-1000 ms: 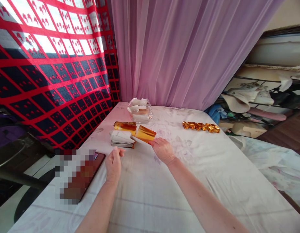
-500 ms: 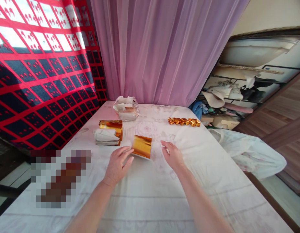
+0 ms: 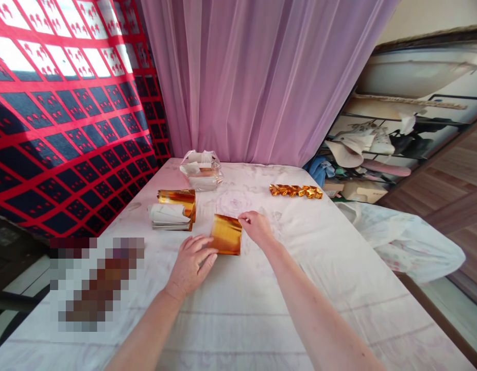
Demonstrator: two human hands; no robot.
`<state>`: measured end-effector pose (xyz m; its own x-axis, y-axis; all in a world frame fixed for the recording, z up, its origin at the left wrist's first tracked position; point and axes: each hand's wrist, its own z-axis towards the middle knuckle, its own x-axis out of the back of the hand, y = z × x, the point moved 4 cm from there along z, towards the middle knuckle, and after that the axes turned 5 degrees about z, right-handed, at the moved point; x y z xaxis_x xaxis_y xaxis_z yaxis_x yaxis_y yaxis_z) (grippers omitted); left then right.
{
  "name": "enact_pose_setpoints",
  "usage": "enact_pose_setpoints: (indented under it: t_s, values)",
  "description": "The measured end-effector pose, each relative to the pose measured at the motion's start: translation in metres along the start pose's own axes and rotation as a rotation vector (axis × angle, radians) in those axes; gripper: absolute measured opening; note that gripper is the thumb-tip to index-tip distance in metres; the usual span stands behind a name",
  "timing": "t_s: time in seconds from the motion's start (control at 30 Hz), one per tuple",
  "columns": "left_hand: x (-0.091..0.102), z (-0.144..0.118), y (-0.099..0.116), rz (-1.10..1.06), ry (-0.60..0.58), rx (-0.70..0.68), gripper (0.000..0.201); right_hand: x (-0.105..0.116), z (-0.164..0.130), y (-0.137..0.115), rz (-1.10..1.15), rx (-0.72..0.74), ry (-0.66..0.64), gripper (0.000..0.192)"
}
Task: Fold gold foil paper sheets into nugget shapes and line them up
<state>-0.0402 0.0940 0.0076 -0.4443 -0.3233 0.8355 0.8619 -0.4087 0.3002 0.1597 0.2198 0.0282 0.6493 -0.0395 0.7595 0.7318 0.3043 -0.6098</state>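
A square sheet of gold foil paper (image 3: 227, 235) lies on the table between my hands, shiny side up. My left hand (image 3: 194, 263) rests at its lower left edge, fingers apart, the tips touching the paper. With fingers pinched together, my right hand (image 3: 257, 226) grips the sheet's upper right corner. Beyond my left hand sits a stack of folded papers (image 3: 169, 218), pale sides showing, with more gold sheets (image 3: 188, 198) behind it. A row of folded gold pieces (image 3: 295, 191) lies at the far right of the table.
A clear plastic bag (image 3: 202, 170) with paper inside stands at the table's back, before a purple curtain (image 3: 242, 77). A red and dark patterned cloth (image 3: 87, 129) hangs at left. To the right are a shoe rack (image 3: 377, 139) and a white plastic bag (image 3: 416, 247).
My right hand has moved left to the sheet's upper right corner and closed on it. The sheet now lies flatter. My left hand has barely shifted.
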Motion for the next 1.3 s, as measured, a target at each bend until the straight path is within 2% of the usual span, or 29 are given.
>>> enact_pose_setpoints:
  t_s: [0.33,0.43,0.57,0.63,0.77,0.8,0.87,1.0,1.13,1.3]
  values:
    - [0.0,0.0,0.003,-0.016,0.054,-0.029,0.03,0.006,-0.009,-0.002,0.057,0.055,0.02,0.019]
    - [0.001,-0.001,-0.005,-0.055,0.126,0.045,0.028,0.012,-0.01,-0.006,0.106,0.086,0.078,0.02]
    - [0.001,-0.002,-0.02,-0.125,0.246,0.199,0.045,0.025,-0.019,-0.012,0.167,0.135,0.172,0.02]
    - [-0.001,-0.003,-0.024,-0.136,0.255,0.224,0.048,0.033,-0.026,-0.014,0.188,0.164,0.251,0.022]
    - [-0.004,-0.004,-0.026,-0.121,0.243,0.231,0.048,0.054,-0.046,-0.017,0.194,0.305,0.563,0.019]
    - [-0.004,-0.004,-0.027,-0.116,0.244,0.235,0.047,0.056,-0.052,-0.017,0.178,0.352,0.598,0.019]
    - [-0.005,-0.004,-0.027,-0.108,0.249,0.24,0.045,0.054,-0.065,-0.015,0.131,0.457,0.549,0.019]
    - [-0.006,-0.003,-0.024,-0.078,0.246,0.181,0.045,0.041,-0.1,-0.001,-0.014,0.576,0.329,0.026]
    - [-0.004,-0.002,-0.012,-0.03,0.187,0.05,0.044,0.037,-0.131,0.01,-0.116,0.611,0.247,0.025]
    - [-0.001,-0.001,-0.001,0.011,0.104,-0.076,0.042,0.042,-0.154,0.004,-0.19,0.683,0.194,0.026]
